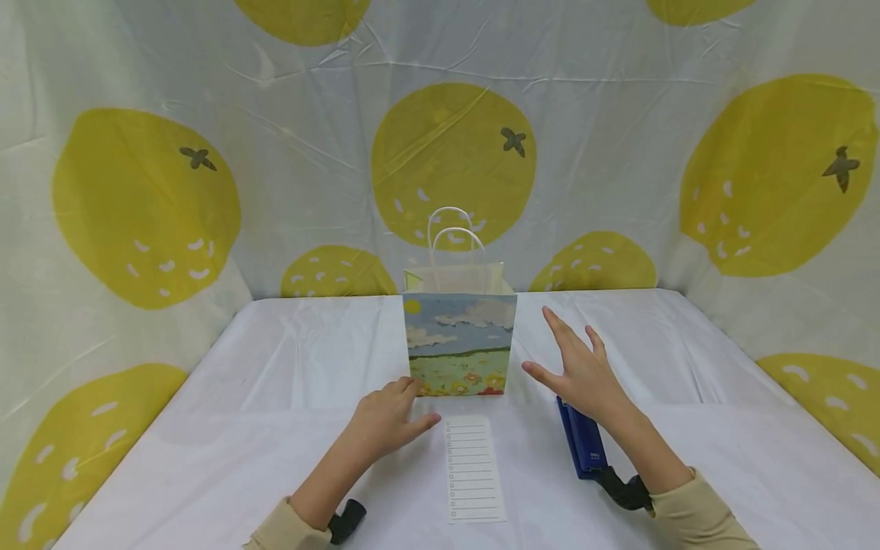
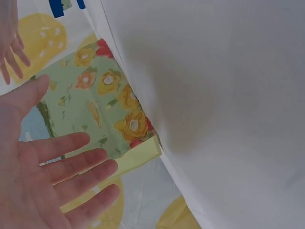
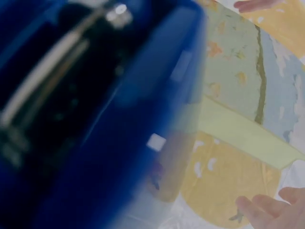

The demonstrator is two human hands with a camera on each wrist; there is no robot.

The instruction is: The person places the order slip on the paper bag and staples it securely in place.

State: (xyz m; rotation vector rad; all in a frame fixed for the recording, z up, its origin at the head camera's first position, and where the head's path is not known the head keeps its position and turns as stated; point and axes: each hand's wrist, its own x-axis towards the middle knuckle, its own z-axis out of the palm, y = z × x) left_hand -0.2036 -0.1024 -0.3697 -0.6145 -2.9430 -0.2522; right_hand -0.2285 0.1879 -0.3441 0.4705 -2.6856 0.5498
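A small paper bag (image 1: 461, 336) with a painted meadow and white cord handles stands upright at the table's middle. Beside its lower left edge is my left hand (image 1: 388, 420), fingertips overlapping the bag's corner; in the left wrist view that hand (image 2: 66, 167) has its fingers spread and holds nothing. To the bag's right, my right hand (image 1: 584, 374) is spread with nothing in it. Partly below this hand lies a blue desk tool (image 1: 583, 443) resembling a hole punch, which fills much of the right wrist view, blurred. The right hand's fingertips (image 3: 267, 210) show at that view's lower right.
A narrow lined checklist sheet (image 1: 474, 470) lies in front of the bag, between the forearms. White cloth (image 1: 309, 344) covers the table. A curtain with yellow lemon prints (image 1: 454, 160) rises behind and at both sides. Black wrist mounts (image 1: 348, 521) sit at both cuffs.
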